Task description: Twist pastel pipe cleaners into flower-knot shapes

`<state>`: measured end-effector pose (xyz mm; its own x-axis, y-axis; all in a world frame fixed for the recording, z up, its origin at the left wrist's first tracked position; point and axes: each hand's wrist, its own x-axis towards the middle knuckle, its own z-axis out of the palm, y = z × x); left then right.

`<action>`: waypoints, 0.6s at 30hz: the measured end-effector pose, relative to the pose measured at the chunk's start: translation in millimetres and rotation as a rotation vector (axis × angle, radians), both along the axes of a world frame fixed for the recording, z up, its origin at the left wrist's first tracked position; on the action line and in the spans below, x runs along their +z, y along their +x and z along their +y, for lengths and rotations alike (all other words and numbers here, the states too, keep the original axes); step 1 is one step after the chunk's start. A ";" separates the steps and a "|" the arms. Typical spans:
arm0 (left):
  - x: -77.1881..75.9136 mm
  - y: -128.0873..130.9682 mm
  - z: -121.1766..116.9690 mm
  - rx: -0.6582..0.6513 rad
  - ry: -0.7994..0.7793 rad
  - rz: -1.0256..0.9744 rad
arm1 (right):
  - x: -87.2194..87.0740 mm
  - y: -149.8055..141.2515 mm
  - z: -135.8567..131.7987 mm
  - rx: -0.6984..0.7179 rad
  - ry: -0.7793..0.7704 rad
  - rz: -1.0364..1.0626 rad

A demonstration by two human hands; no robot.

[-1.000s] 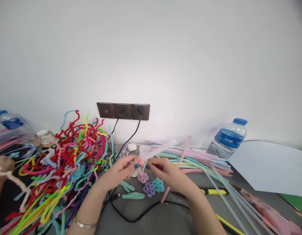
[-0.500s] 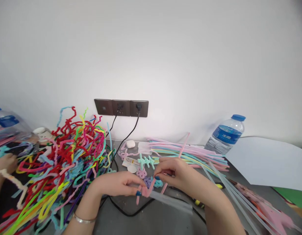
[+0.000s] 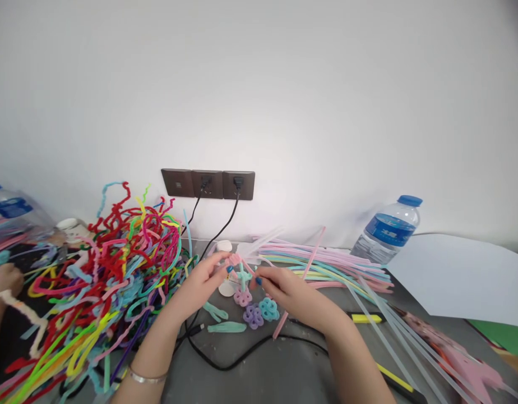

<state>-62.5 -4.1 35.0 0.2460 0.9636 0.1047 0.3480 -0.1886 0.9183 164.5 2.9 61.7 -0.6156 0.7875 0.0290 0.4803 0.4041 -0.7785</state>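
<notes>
Both bare forearms reach forward, the blue-nailed left hand [image 3: 209,276] and blue-nailed right hand [image 3: 280,285] pinching close together.

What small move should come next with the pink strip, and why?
Perhaps the right hand should fold the straight length of the pink strip toward the left hand, which pinches the bunched end while that length runs between them.

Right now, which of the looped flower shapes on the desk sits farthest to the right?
The light-blue flower. It lies just right of the purple flower, while the pink flower is the leftmost of the three.
</notes>
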 end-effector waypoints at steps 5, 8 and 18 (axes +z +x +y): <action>5.5 4.5 -3.1 -0.138 -0.052 0.204 | 14.0 8.2 -11.7 -0.065 0.059 -0.114; 11.3 4.2 -9.1 -0.427 -0.151 0.223 | 17.8 17.0 -14.8 -0.056 0.094 -0.073; 13.4 -9.0 -13.1 -0.518 -0.355 -0.127 | -5.9 17.1 9.0 0.070 -0.185 0.205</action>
<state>-71.6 -17.1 48.4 0.6954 0.7048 -0.1399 0.1777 0.0199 0.9839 181.7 11.8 55.8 -0.6652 0.7465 0.0183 0.2808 0.2728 -0.9202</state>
